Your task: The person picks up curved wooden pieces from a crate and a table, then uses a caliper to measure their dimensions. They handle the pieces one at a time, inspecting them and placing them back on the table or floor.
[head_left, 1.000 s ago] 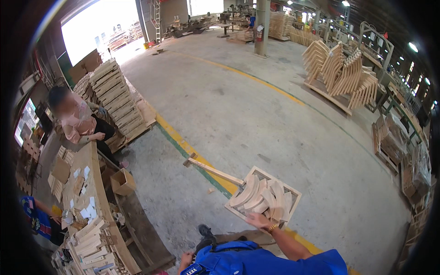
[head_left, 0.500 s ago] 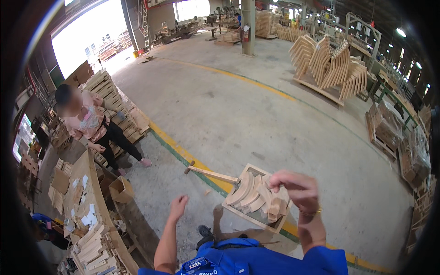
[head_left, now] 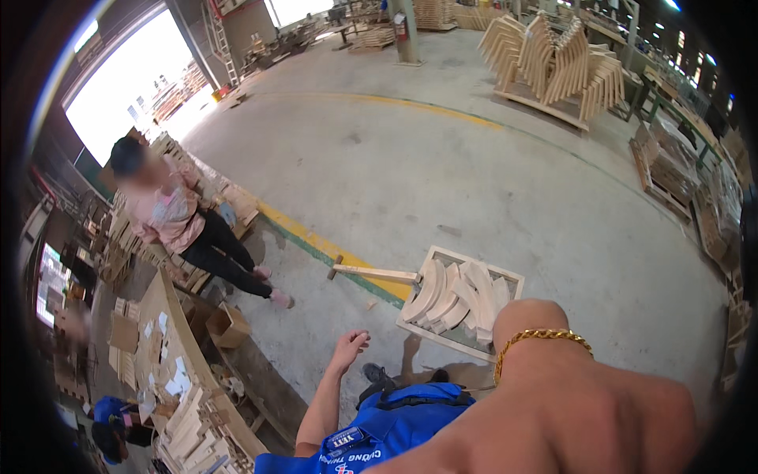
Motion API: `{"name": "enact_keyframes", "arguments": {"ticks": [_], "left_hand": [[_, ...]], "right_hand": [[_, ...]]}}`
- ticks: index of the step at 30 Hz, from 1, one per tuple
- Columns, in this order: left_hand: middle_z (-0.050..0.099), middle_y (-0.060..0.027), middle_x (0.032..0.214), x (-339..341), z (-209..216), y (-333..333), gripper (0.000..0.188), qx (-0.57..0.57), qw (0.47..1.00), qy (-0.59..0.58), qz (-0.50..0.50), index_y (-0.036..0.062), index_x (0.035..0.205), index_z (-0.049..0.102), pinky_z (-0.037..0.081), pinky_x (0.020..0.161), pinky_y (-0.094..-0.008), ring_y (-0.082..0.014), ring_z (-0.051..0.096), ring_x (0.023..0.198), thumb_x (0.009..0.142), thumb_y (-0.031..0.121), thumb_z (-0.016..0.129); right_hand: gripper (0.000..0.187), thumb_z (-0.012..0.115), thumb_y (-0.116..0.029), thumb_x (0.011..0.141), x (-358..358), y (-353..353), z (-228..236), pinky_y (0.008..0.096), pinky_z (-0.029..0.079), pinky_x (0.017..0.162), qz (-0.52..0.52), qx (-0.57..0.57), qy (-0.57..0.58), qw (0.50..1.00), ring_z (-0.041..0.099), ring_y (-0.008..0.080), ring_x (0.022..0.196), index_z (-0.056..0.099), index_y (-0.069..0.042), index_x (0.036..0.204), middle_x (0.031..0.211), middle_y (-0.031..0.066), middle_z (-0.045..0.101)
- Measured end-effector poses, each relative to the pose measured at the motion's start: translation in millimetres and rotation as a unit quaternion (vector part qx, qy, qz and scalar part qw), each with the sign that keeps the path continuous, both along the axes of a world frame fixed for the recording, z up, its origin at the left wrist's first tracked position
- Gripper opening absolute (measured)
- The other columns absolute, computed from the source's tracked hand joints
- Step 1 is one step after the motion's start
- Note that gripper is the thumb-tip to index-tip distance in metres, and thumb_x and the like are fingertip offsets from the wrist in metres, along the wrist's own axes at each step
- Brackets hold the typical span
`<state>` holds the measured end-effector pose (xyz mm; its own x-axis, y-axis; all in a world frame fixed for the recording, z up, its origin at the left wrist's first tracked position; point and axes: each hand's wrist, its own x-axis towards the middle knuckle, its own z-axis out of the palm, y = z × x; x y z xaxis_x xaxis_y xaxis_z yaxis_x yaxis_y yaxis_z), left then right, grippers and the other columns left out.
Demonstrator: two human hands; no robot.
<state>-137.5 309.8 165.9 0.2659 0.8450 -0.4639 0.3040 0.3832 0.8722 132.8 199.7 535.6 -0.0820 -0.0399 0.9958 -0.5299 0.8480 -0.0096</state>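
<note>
My left hand hangs in front of me over the floor, its fingers curled in and nothing visible in them. Very close to the camera, my right hand fills the lower right, the back of the hand showing and a gold chain bracelet around the wrist; its fingers are out of sight. Beyond it, a shallow wooden tray on the floor holds several curved wooden pieces. A wooden T-shaped handle sticks out from the tray's left side.
A person in a pink top stands at left beside stacked wood. A workbench with wood strips and paper scraps runs along my left, an open box beside it. Angled wooden frames stand on a pallet at far right.
My right hand has come up from above the tray to close by the camera. The view has shifted, and my left hand stays low and curled. The person in pink has turned and straightened.
</note>
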Motion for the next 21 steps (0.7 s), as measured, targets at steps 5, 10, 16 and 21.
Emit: {"name": "enact_keyframes", "arguments": {"ticks": [5, 10, 16, 21], "left_hand": [[0.062, -0.0059, 0.101, -30, -12, -42, 0.029, -0.044, 0.998, 0.024, 0.041, 0.0041, 0.108, 0.057, 0.046, 0.075, -0.0304, -0.0159, 0.058, 0.087, 0.090, 0.026, 0.052], [0.062, -0.0023, 0.091, -58, -7, -72, 0.027, 0.012, 0.996, 0.028, 0.083, 0.0049, 0.102, 0.059, 0.044, 0.070, -0.0281, -0.0125, 0.057, 0.079, 0.088, 0.027, 0.054], [0.062, -0.0025, 0.095, -90, -25, -110, 0.026, -0.046, 0.985, -0.005, 0.166, 0.0060, 0.101, 0.060, 0.044, 0.071, -0.0291, -0.0130, 0.057, 0.083, 0.089, 0.027, 0.052], [0.064, -0.0041, 0.090, -118, -53, -138, 0.023, -0.084, 0.975, -0.012, 0.204, 0.0057, 0.096, 0.062, 0.045, 0.066, -0.0289, -0.0140, 0.059, 0.080, 0.088, 0.026, 0.054]], "right_hand": [[0.030, 0.048, -0.014, 0.086, -3, 26, -13, 0.0335, 0.046, 0.078, 0.056, -0.043, -0.018, 0.997, 0.058, 0.0242, 0.086, 0.058, 0.007, 0.105, 0.097, 0.0178, 0.063], [0.032, 0.048, -0.015, 0.086, -26, 35, -23, 0.0332, 0.046, 0.078, 0.092, -0.080, -0.061, 0.991, 0.057, 0.0235, 0.088, 0.057, 0.007, 0.106, 0.099, 0.0179, 0.062], [0.034, 0.048, -0.016, 0.086, -64, 24, -14, 0.0327, 0.045, 0.079, 0.086, -0.084, -0.082, 0.989, 0.056, 0.0226, 0.090, 0.056, 0.008, 0.109, 0.101, 0.0179, 0.062], [0.036, 0.048, -0.017, 0.087, -95, 9, -30, 0.0323, 0.044, 0.079, 0.063, -0.131, -0.074, 0.987, 0.055, 0.0218, 0.091, 0.055, 0.008, 0.111, 0.102, 0.0179, 0.061]]}}
